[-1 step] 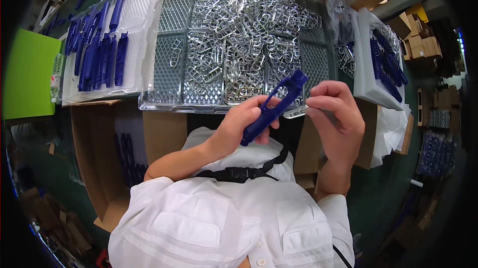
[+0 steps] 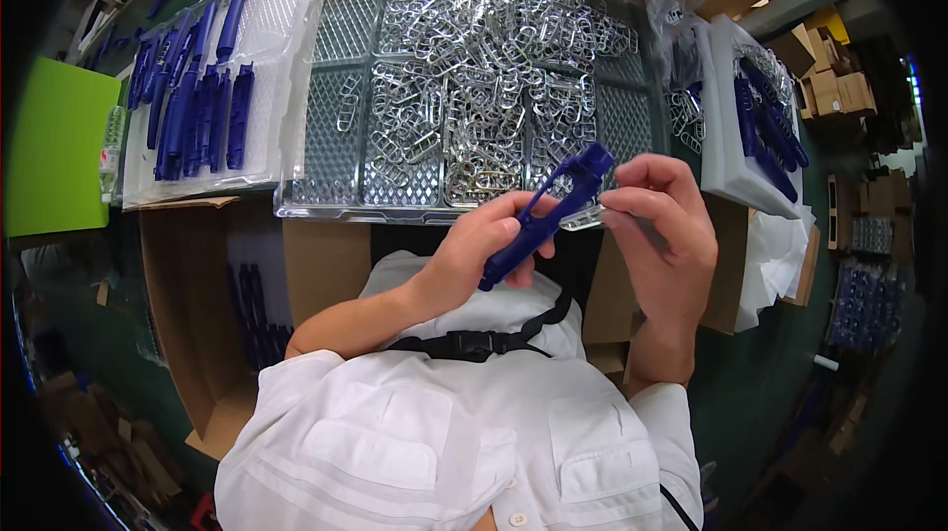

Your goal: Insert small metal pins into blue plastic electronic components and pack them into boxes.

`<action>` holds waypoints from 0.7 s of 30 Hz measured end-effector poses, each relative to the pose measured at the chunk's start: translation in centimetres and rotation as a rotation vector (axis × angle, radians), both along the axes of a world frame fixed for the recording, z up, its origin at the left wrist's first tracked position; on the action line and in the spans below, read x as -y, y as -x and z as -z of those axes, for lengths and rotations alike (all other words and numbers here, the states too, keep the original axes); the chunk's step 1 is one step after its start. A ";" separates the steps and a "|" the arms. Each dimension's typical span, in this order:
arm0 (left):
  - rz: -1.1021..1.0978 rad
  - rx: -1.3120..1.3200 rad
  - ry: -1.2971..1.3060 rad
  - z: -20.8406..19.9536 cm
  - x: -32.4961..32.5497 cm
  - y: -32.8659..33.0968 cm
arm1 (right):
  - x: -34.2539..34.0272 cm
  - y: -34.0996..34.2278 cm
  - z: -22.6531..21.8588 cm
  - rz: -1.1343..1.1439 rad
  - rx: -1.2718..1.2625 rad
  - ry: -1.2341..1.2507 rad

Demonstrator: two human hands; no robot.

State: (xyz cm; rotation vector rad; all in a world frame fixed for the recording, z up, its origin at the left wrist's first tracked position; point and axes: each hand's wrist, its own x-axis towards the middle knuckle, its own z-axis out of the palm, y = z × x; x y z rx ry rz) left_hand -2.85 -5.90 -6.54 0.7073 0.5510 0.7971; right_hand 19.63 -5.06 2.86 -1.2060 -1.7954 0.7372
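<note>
My left hand (image 2: 472, 247) is wrapped round a dark blue plastic housing (image 2: 546, 215), long and tubular with an open slot, tilted up to the right. Just right of it, my right hand (image 2: 664, 225) pinches a shiny metal ring piece (image 2: 583, 219) between thumb and fingers. The metal piece reaches the housing's side; whether it touches I cannot tell. Beyond both hands lies a clear compartment tray (image 2: 331, 158) heaped with loose shiny metal ring pieces (image 2: 484, 87).
Several blue housings (image 2: 202, 107) lie on a white tray (image 2: 272, 33) at the left. More blue parts (image 2: 765, 121) rest on a white foam block (image 2: 726, 67) at the right. An open cardboard box (image 2: 183, 284) below left holds dark blue parts. A green panel (image 2: 61, 151) stands far left.
My right hand has shifted slightly left, bringing the metal ring piece closer against the blue housing. My left hand has barely moved.
</note>
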 end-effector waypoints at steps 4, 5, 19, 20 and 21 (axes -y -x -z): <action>0.035 -0.088 -0.055 -0.1 0.5 -0.1 | -0.2 1.6 0.0 0.063 0.275 -0.137; 0.026 -0.066 -0.077 0.0 0.6 -0.1 | -0.4 1.8 0.1 0.041 0.323 -0.167; -0.010 -0.274 -0.234 1.3 1.1 -0.1 | -0.7 2.9 2.3 -0.011 0.453 -0.209; -0.041 -0.306 -0.262 1.3 1.1 -0.1 | -0.5 3.1 2.6 -0.010 0.454 -0.206; -0.079 -0.339 -0.290 1.3 1.2 -0.2 | -0.3 3.4 2.9 0.035 0.411 -0.252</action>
